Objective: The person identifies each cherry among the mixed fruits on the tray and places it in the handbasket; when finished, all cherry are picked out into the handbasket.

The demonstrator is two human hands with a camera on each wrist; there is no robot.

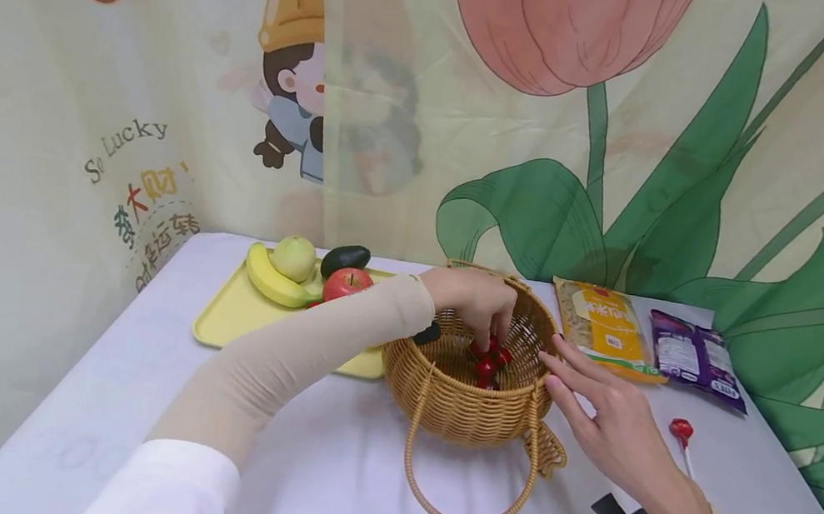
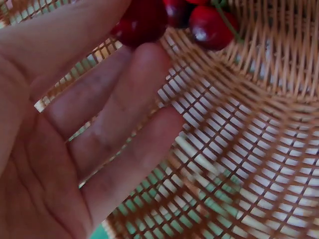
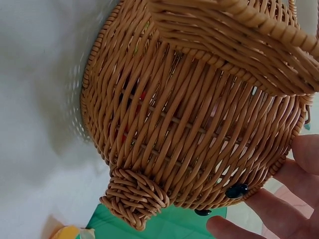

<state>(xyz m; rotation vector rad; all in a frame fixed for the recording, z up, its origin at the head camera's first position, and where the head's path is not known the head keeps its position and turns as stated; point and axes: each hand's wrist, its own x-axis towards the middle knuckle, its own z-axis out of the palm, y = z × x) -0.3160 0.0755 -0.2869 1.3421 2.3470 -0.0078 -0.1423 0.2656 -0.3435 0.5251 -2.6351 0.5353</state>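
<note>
A round wicker basket (image 1: 466, 418) stands mid-table, its handle lowered to the front. Inside it lie several red cherries (image 1: 487, 369), one with a green stem in the left wrist view. My left hand (image 1: 478, 302) reaches down into the basket. Its thumb and a fingertip pinch a dark red cherry (image 2: 144, 22), while the other fingers hang loosely bent over the woven bottom. On the right, my right hand (image 1: 613, 421) rests its extended fingers (image 3: 276, 201) against the basket rim. The right wrist view shows the basket's outer side with small black beads and a woven knob (image 3: 134, 196).
A yellow tray (image 1: 212, 324) at the left holds a banana (image 1: 276, 279), a red apple (image 1: 347, 284), a pale round fruit (image 1: 294, 258) and an avocado (image 1: 345, 261). Back right lie a yellow food bag (image 1: 604, 323) and purple packets (image 1: 699, 358). A red lollipop (image 1: 681, 430) lies beside the right hand.
</note>
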